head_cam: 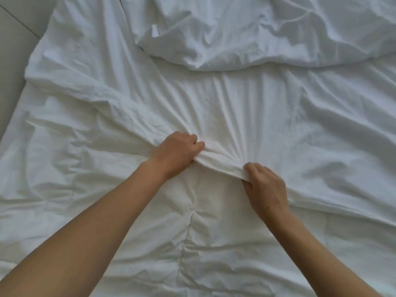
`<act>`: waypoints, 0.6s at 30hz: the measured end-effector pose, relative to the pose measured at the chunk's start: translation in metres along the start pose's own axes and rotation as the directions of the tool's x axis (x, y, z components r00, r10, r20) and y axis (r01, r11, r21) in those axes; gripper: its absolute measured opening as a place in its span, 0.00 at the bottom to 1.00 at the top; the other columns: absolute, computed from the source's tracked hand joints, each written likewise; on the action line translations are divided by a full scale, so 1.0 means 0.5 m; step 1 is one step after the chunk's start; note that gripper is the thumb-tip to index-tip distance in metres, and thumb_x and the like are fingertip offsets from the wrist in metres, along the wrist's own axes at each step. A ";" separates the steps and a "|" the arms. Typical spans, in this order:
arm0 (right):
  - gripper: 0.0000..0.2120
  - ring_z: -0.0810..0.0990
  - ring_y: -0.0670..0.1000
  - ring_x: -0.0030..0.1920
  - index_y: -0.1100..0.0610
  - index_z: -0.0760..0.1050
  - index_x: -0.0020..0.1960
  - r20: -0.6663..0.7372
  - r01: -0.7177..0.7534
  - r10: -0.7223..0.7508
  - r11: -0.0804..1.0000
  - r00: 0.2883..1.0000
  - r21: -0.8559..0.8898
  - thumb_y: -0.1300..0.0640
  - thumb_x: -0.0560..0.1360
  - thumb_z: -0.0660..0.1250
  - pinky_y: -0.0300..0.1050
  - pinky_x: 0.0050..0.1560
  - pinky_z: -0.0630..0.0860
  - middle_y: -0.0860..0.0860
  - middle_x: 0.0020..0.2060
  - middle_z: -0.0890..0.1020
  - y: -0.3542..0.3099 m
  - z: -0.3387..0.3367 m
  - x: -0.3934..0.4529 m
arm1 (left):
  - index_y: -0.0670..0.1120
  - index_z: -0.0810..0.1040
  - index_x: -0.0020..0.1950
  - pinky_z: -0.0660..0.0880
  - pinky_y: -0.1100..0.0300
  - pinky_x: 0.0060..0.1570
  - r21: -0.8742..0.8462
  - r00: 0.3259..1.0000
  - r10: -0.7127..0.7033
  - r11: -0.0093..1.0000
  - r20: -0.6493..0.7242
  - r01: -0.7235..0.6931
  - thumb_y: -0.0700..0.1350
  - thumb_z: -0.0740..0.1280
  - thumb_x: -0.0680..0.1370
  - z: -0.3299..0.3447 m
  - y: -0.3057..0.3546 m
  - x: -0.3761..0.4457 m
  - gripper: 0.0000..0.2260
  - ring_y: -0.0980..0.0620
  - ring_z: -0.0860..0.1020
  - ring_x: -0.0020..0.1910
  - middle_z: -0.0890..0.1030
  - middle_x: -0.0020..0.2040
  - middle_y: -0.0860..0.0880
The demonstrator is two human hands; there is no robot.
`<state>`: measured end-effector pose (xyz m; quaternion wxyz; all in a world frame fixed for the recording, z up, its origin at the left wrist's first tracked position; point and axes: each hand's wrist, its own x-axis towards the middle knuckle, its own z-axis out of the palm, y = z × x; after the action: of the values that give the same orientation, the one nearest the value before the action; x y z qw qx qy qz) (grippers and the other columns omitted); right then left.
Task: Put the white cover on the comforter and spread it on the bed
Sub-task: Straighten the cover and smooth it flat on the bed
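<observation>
The white cover [235,108] lies across the middle of the bed, its near edge gathered into a tight bunch with folds fanning away from it. My left hand [175,153] grips the left end of that bunch, fingers curled round the cloth. My right hand [265,187] pinches the right end of the same bunched edge. Below my hands lies the white comforter [192,243], wrinkled, with a seam running toward me. The cover's edge overlaps it. Both forearms reach in from the bottom of the frame.
A puffy heap of white bedding [246,33] sits at the far side of the bed. A strip of pale floor or wall [12,50] shows along the left edge beyond the bed's side.
</observation>
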<state>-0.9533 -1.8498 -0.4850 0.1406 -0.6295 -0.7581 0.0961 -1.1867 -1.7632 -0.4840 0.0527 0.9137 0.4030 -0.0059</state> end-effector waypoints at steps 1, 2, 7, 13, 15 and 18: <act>0.07 0.71 0.56 0.25 0.60 0.72 0.38 0.013 0.014 -0.015 1.000 1.000 0.011 0.58 0.72 0.59 0.41 0.24 0.58 0.53 0.29 0.72 -0.006 0.000 -0.004 | 0.41 0.80 0.45 0.70 0.58 0.28 -0.023 1.000 -0.003 1.000 -0.022 0.002 0.34 0.66 0.67 -0.007 -0.002 -0.007 0.09 0.43 0.76 0.30 0.76 0.34 0.44; 0.07 0.70 0.55 0.24 0.59 0.71 0.38 0.022 0.029 -0.030 0.999 0.999 0.012 0.58 0.73 0.58 0.40 0.24 0.57 0.52 0.28 0.71 -0.009 0.003 -0.006 | 0.41 0.80 0.45 0.68 0.59 0.26 -0.037 1.000 -0.012 0.999 -0.026 0.011 0.33 0.65 0.67 -0.012 -0.004 -0.018 0.09 0.44 0.76 0.29 0.76 0.33 0.44; 0.15 0.69 0.53 0.23 0.58 0.72 0.37 0.148 0.132 -0.124 0.990 0.981 -0.050 0.69 0.61 0.77 0.40 0.25 0.53 0.51 0.27 0.71 -0.008 0.018 -0.001 | 0.41 0.80 0.44 0.64 0.61 0.21 -0.054 0.992 -0.057 0.997 0.115 0.063 0.29 0.75 0.58 -0.033 -0.005 -0.050 0.17 0.46 0.72 0.22 0.73 0.28 0.46; 0.20 0.70 0.52 0.24 0.56 0.70 0.42 0.198 0.266 -0.258 0.964 0.946 -0.016 0.65 0.58 0.79 0.42 0.23 0.59 0.50 0.30 0.72 0.011 0.040 -0.012 | 0.48 0.76 0.49 0.60 0.62 0.26 -0.139 0.945 0.018 0.990 0.326 0.029 0.52 0.60 0.70 -0.003 -0.029 -0.073 0.13 0.49 0.77 0.29 0.76 0.35 0.50; 0.18 0.73 0.52 0.28 0.55 0.69 0.46 0.176 0.326 -0.316 0.945 0.932 -0.036 0.62 0.62 0.75 0.43 0.26 0.65 0.50 0.34 0.73 0.017 0.046 -0.006 | 0.49 0.75 0.48 0.60 0.62 0.27 -0.143 0.926 0.066 0.990 0.371 -0.014 0.55 0.59 0.70 -0.010 -0.044 -0.075 0.14 0.51 0.75 0.29 0.75 0.36 0.51; 0.26 0.78 0.55 0.40 0.57 0.70 0.58 0.154 0.325 -0.310 0.942 0.938 -0.082 0.60 0.61 0.71 0.47 0.36 0.76 0.53 0.45 0.78 0.005 0.050 0.015 | 0.47 0.75 0.48 0.70 0.57 0.34 -0.060 0.969 0.109 0.993 0.223 -0.098 0.52 0.67 0.66 0.001 -0.092 -0.072 0.15 0.48 0.75 0.39 0.77 0.44 0.48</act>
<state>-0.9605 -1.8410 -0.5089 0.0677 -0.4971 -0.8618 0.0753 -1.2447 -1.7590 -0.4866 0.1207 0.9253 0.3462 -0.0974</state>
